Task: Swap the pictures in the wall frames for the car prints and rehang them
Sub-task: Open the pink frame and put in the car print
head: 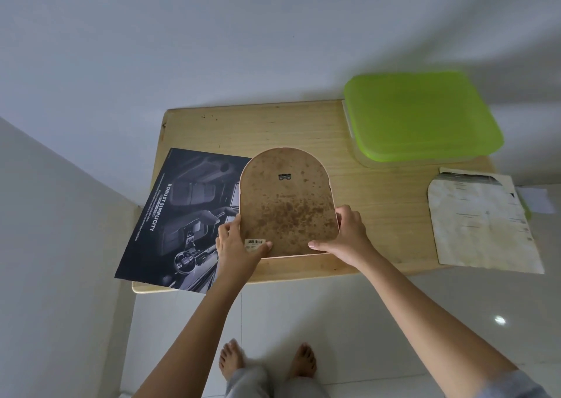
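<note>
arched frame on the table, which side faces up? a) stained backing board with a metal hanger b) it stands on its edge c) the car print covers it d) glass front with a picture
a: the arched frame has its spotted brown back facing up, showing the metal hanger and a barcode sticker, while the left hand and right hand grip its lower corners.

A room at home: bare feet on a shiny tile floor, a small wooden tabletop, plain walls.
</note>
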Demonstrator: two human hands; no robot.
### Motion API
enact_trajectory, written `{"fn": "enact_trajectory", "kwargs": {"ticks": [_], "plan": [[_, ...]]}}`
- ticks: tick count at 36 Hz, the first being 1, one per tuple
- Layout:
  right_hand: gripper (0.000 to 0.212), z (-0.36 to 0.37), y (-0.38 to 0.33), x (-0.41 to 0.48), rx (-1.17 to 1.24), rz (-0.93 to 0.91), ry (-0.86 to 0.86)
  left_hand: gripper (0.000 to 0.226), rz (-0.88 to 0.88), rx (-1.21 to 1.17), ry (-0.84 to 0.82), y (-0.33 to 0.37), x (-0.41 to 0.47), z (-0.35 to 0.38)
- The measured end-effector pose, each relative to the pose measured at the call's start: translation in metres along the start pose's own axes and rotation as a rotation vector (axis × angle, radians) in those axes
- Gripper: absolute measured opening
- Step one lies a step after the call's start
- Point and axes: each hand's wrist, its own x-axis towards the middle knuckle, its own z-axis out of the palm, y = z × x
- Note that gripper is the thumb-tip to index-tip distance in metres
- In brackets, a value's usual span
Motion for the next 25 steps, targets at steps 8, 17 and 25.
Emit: {"fn": "enact_trajectory", "kwargs": {"ticks": [8,17,25], "plan": [[0.109,-0.008,-0.029,0.011,-0.300,-0.153,0.054,0.072,0.174,0.100,0.018,0.011,0.018,-0.015],[0.116,0.001,-0.069,0.046,-0.467,-0.323,-0.133,0.096,0.418,0.500,-0.205,0.041,0.064,-0.021],[0.115,0.004,-0.061,0.053,-0.521,-0.323,-0.143,0.094,0.387,0.623,-0.310,0.040,0.074,-0.023]]}}
